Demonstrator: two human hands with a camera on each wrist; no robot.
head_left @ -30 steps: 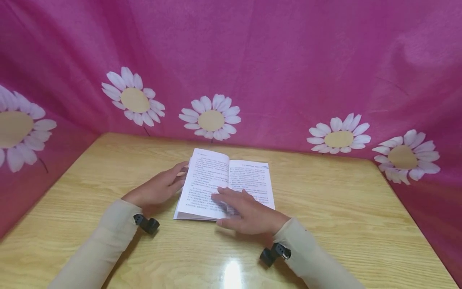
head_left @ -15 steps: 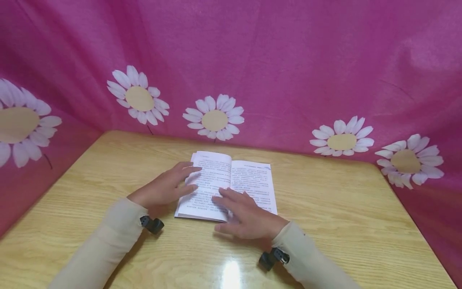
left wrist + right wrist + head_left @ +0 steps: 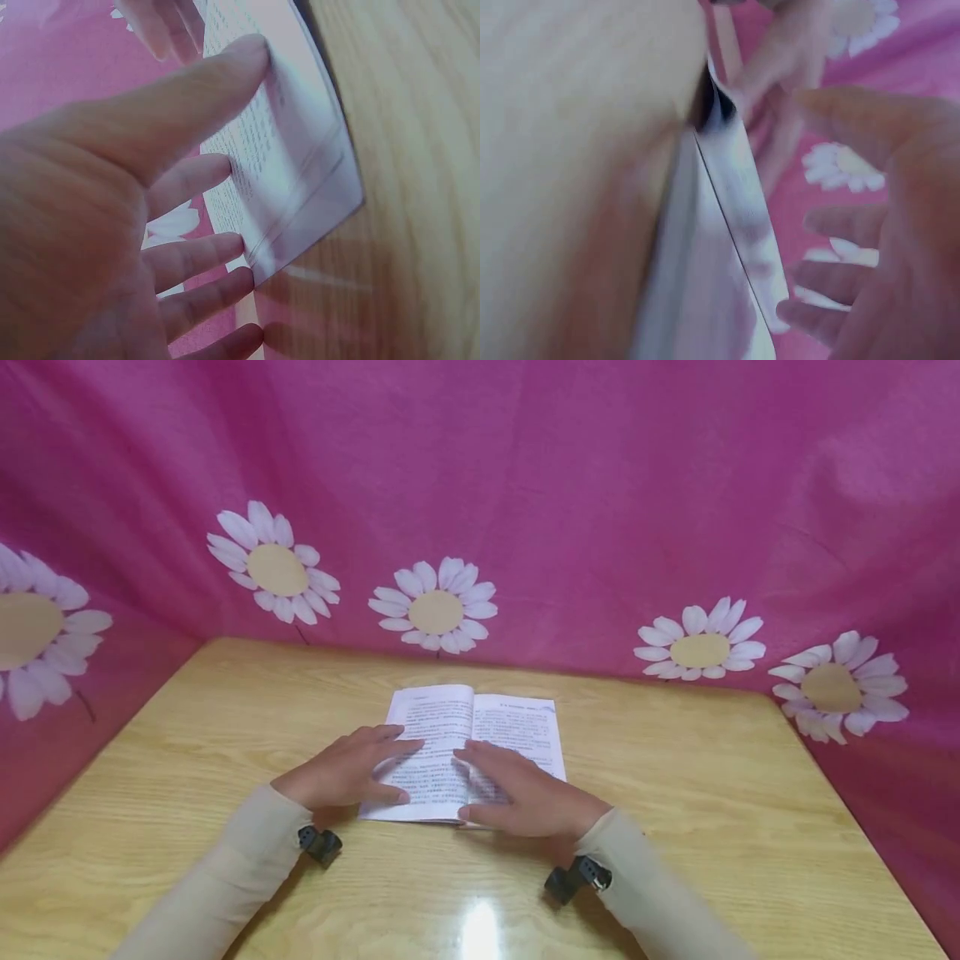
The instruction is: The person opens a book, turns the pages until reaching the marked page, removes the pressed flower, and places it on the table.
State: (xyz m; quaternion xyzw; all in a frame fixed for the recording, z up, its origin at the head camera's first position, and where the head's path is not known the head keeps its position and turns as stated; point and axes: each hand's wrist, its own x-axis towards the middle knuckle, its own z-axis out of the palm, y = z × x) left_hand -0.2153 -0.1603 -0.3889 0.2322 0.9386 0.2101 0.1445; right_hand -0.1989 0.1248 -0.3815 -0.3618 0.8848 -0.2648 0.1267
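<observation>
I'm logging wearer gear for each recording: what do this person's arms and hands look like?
The left hand and right hand are bare, without gloves. The left sleeve and right sleeve are pale beige, reaching the wrists. A small black device sits at each wrist.

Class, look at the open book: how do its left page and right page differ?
In the head view, the right page has a bluish mark in its upper outer corner; the left page shows none there. The left hand overlaps the left page's outer side, while the right hand hides much of the right page's lower part. Both are white and printed.
</observation>
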